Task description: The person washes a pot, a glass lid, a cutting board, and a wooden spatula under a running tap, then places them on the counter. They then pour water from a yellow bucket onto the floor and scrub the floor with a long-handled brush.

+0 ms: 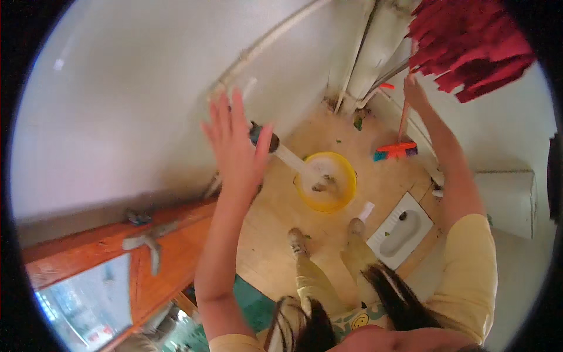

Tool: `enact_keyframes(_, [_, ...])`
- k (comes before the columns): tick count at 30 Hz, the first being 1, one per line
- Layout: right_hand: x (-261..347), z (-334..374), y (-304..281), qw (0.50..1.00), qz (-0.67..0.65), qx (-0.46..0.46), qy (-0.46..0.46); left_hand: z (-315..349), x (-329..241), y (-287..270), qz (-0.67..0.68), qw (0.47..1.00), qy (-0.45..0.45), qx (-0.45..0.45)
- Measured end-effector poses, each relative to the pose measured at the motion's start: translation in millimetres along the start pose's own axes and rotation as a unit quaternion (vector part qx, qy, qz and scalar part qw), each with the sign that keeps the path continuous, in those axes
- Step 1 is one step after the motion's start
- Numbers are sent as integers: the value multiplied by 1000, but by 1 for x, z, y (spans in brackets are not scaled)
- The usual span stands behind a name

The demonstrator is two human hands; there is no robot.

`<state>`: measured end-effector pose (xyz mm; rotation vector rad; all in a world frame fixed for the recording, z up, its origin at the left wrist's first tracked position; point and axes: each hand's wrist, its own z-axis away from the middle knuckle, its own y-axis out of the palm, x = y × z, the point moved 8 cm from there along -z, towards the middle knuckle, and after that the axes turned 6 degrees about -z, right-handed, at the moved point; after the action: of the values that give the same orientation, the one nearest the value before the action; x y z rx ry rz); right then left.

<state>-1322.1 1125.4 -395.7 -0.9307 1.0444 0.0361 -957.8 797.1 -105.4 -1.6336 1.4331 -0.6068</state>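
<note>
My left hand point(234, 135) is raised near the wall on the left, its fingers stretched out and holding nothing. Beside its thumb is a dark tap point(264, 138), partly hidden by the hand; I cannot tell whether they touch. Water runs from the tap in a slanting stream point(296, 164) into a yellow bucket point(353, 183) on the floor. My right hand point(414, 91) is closed round an orange broom handle point(404, 117), with the broom head point(396, 151) low near the right wall. A dark red mop head point(472, 47) hangs just beyond that hand, at the upper right.
A white squat toilet point(387, 249) is set in the tan floor right of my feet. A white cistern point(507, 196) is on the right wall. Pipes point(358, 58) stand in the far corner. An orange door point(170, 258) with a lever handle point(146, 243) is at the lower left.
</note>
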Motion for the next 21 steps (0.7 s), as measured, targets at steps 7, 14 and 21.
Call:
enact_keyframes(7, [-59,-38,120,938,301,-160,60,-24,-34,49,-140,971,31,-193])
enact_keyframes(14, [-51,-3,163,953,251,169,-5,-16,-33,55,-173,968,63,-172])
enact_keyframes(21, [-68,269,263,915,-89,393,-19,1,-5,47,85,984,133,-82])
